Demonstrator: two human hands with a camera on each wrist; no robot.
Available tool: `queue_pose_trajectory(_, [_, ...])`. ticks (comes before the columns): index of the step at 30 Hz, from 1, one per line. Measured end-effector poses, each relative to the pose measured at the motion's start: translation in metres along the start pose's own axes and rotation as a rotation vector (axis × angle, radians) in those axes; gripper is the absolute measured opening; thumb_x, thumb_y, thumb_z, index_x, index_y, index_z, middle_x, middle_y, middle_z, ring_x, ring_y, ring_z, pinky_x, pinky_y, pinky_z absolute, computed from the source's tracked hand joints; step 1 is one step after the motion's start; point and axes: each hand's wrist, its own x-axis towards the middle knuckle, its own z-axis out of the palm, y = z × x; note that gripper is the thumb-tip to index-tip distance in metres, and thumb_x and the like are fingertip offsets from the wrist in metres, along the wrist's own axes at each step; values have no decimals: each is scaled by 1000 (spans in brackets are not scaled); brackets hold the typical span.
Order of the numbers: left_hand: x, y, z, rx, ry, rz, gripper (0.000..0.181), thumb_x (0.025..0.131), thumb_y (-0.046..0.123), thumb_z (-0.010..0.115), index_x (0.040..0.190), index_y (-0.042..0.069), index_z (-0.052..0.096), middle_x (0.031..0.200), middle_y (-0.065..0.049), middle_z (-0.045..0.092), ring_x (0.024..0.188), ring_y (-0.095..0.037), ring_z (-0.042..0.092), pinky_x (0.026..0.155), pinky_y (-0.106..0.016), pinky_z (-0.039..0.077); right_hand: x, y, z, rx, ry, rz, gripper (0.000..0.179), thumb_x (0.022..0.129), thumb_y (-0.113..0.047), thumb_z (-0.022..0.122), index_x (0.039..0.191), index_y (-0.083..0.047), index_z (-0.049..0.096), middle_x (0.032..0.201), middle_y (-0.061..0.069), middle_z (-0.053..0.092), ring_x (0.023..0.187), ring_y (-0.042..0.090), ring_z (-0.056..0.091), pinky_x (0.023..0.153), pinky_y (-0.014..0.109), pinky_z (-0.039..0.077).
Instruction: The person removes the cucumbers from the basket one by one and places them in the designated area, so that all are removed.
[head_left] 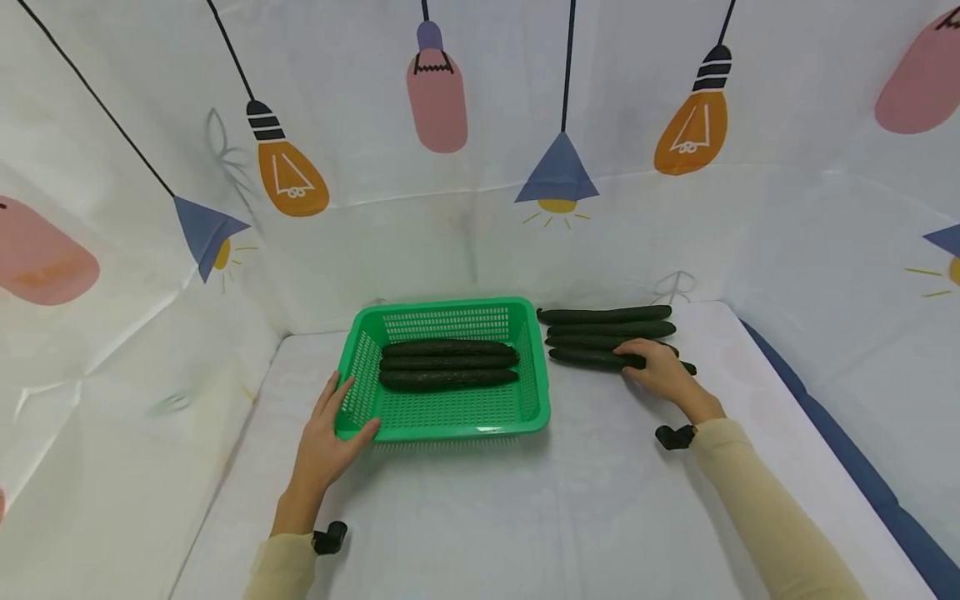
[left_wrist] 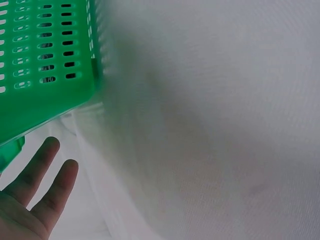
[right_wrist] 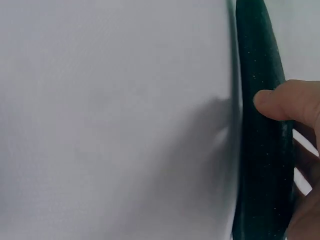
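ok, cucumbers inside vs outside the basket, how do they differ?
Count: three inside cucumbers, four outside cucumbers.
Place: inside cucumbers lie in the basket, outside cucumbers to its right.
Contact: the right hand grips the nearest outside cucumber; no hand touches the inside cucumbers.
Both: dark green, long, side by side.

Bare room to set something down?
White tabletop in front of the green perforated plastic basket, between the beige sleeves; also the basket's front floor. Crowded: right of the basket, four long dark-green cucumbers, right hand gripping the nearest.
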Motion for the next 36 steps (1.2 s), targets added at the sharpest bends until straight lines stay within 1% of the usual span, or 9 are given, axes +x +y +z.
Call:
queue_pose_trajectory(3, [0,-1,1,-9,6,8,86,84,37,83,158,18,43,170,-10,28,151,-43,33,110,-71,37,2,5,4,-13,20,-25,36,89,2,73,125,1,70,134,26,64,129,49,54,106,65,44])
queue_pose_trajectory(6, [0,-1,2,-14,10,12,86,84,37,83,158,19,43,170,-11,28,152,-43,33,110,-71,37,3,10,7,-15,67,-51,35,86,5,75,121,1,72,130,26,67,126,50,54,106,67,41])
queue_pose_trajectory(9, [1,0,3,-21,5,13,86,84,37,83,158,19,42,170,-12,27,152,-43,32,110,-72,36,2,14,7,-20,115,-61,35,83,9,77,117,2,74,126,26,69,123,50,54,105,67,41])
queue_pose_trajectory(11, [2,-1,3,-26,7,15,87,84,37,83,158,20,42,170,-12,27,152,-43,32,109,-72,36,3,15,6,-25,131,-63,35,81,10,78,116,3,75,125,26,69,122,50,55,105,68,41])
queue_pose_trajectory(16, [2,-2,4,-36,16,17,86,84,35,83,158,20,43,170,-11,27,153,-42,31,109,-72,36,8,15,4,-33,128,-37,34,81,8,79,114,2,75,125,26,69,123,50,56,107,67,41])
queue_pose_trajectory(21, [1,-2,3,-42,20,16,84,84,33,83,157,16,44,169,-12,28,153,-43,31,110,-72,36,8,14,5,-26,117,-5,34,82,8,79,114,1,75,126,26,68,124,50,56,107,67,40])
queue_pose_trajectory(30, [1,-1,3,-57,18,18,82,85,31,82,156,13,45,170,-11,27,153,-43,30,110,-72,35,8,13,6,-29,117,13,32,84,6,76,115,1,74,128,28,66,126,52,54,108,69,39])
queue_pose_trajectory(36, [1,-3,4,-66,22,29,81,86,30,82,156,12,45,169,-11,28,153,-42,30,110,-72,35,9,15,7,-38,117,21,35,84,4,77,118,2,72,129,31,64,128,54,49,109,71,33])
